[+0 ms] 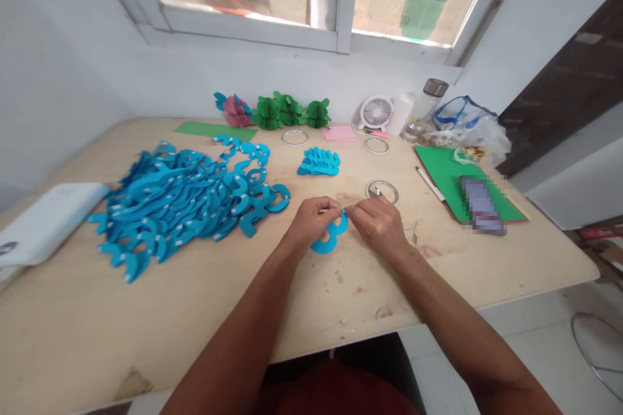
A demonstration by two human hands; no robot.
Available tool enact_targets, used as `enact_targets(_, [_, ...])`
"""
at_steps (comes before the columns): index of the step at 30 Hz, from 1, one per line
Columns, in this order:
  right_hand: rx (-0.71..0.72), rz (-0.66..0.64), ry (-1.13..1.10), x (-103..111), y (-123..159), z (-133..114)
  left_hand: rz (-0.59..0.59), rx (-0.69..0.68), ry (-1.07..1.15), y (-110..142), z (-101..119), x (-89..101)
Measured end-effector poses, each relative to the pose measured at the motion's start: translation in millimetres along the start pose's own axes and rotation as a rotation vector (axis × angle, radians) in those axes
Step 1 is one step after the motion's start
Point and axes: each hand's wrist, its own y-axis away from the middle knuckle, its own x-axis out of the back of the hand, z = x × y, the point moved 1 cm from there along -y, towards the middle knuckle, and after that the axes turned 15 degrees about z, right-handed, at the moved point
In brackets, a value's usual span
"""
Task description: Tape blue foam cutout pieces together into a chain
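Observation:
Near the table's front, a curved blue paper cutout (325,245) hangs between my two hands. My left hand (314,217) is closed in a pinch on it. At the cutout's upper end, my right hand (379,224) pinches with thumb and forefinger; its fingertips are partly hidden. Just behind my right hand lies a thin tape roll (395,189) with a small object inside its ring. To the left spreads a large heap of similar blue cutouts (189,201), many bearing small white patches. A small blue stack of layered paper (318,162) sits beyond my hands.
Green paper puffs (291,110) and a pink one (236,110) line the wall. A small fan (376,113), a bottle (428,104) and a plastic bag (481,133) stand back right. A phone (483,204) rests on green sheets (438,168); a white device (53,220) lies left.

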Motion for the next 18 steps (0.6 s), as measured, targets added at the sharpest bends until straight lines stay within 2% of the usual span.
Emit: enact_targets(18, [0.059,-0.063,0.0,0.2,0.4,0.2,-0.047,0.051,0.018,-0.8,-0.7,1.3])
